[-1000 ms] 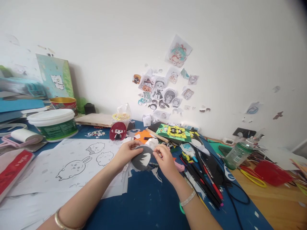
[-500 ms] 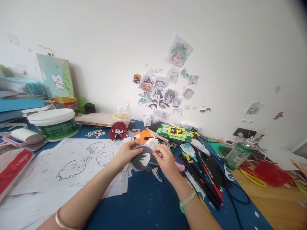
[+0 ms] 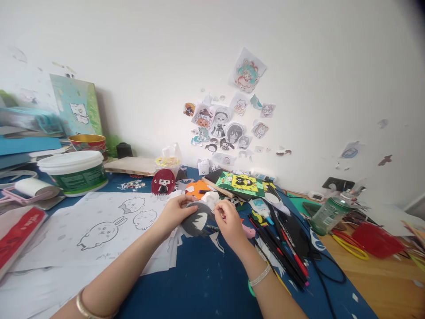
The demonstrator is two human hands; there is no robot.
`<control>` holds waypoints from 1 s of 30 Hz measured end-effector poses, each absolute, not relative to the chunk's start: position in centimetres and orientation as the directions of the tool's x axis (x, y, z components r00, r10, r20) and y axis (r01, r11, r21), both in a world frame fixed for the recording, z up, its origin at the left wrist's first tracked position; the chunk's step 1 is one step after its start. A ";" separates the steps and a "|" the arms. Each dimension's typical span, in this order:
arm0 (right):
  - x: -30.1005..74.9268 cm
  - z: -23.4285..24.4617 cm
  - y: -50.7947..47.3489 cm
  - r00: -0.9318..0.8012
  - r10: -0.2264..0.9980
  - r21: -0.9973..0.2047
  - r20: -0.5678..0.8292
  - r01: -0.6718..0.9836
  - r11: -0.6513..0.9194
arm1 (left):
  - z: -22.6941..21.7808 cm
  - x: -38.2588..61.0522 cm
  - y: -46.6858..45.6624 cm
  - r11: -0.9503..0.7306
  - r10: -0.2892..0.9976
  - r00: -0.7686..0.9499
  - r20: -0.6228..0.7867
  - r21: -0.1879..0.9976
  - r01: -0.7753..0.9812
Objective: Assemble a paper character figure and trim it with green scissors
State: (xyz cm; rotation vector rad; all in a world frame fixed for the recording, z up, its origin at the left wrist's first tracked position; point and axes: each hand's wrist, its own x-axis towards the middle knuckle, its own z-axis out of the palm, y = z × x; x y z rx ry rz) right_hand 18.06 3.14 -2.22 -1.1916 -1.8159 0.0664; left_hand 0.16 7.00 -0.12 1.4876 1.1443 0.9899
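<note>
My left hand (image 3: 175,213) pinches the top left edge of a grey hair-shaped cutout (image 3: 195,220) and holds it just above the blue mat (image 3: 206,279). My right hand (image 3: 228,222) is closed at the cutout's right edge, fingers curled and pinched on it beside a crumpled white scrap (image 3: 210,197). A round dark red character cutout (image 3: 163,182) stands upright behind the hands. White sheets with printed animal outlines (image 3: 102,230) lie under my left forearm.
A white-lidded green tub (image 3: 73,172) and a lint roller (image 3: 33,188) stand at the left. Black and red pens (image 3: 282,248), a glue tube (image 3: 262,209), a green bottle (image 3: 328,214) and a red tray (image 3: 375,239) crowd the right. Drawings (image 3: 229,124) are stuck on the wall.
My right fingers have shifted slightly along the cutout's right edge. Everything else has stayed in place.
</note>
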 end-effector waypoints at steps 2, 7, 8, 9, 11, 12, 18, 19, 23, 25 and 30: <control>18.2 -2.2 3.1 -0.077 0.764 -0.529 0.640 0.677 0.512 | 0.0 0.2 6.9 -0.055 0.973 0.231 0.015 0.984 0.171; 18.1 -2.2 3.2 -0.121 0.756 -0.476 0.644 0.710 0.519 | 0.1 0.2 6.9 -0.094 0.972 0.228 0.056 0.983 0.157; 18.1 -2.3 3.2 -0.133 0.754 -0.460 0.643 0.720 0.520 | 0.0 0.2 6.9 -0.103 0.972 0.228 0.065 0.982 0.160; 18.0 -2.3 3.2 -0.145 0.750 -0.444 0.645 0.728 0.522 | 0.0 0.2 6.9 -0.108 0.972 0.226 0.069 0.980 0.165; 17.9 -2.3 3.3 -0.160 0.739 -0.416 0.654 0.740 0.528 | 0.0 0.3 6.8 -0.108 0.973 0.223 0.067 0.978 0.180; 17.9 -2.3 3.3 -0.163 0.734 -0.405 0.659 0.746 0.529 | 0.1 0.3 6.8 -0.106 0.973 0.222 0.063 0.976 0.188; 18.1 -2.2 3.1 -0.183 0.753 -0.384 0.631 0.770 0.509 | 0.2 0.4 6.6 -0.116 0.973 0.222 0.065 0.968 0.224; 18.2 -2.2 3.1 -0.183 0.760 -0.385 0.624 0.774 0.502 | 0.2 0.4 6.6 -0.110 0.974 0.220 0.061 0.969 0.220; 18.5 -2.2 3.2 -0.133 0.779 -0.401 0.613 0.797 0.452 | 0.3 0.2 6.8 -0.081 0.973 0.227 0.035 0.978 0.195; 18.6 -2.3 3.3 -0.131 0.778 -0.382 0.615 0.814 0.439 | 0.3 0.1 6.9 -0.083 0.972 0.234 0.036 0.978 0.193; 18.4 -2.5 3.4 -0.181 0.752 -0.320 0.634 0.824 0.468 | 0.2 0.2 6.8 -0.120 0.966 0.248 0.066 0.971 0.208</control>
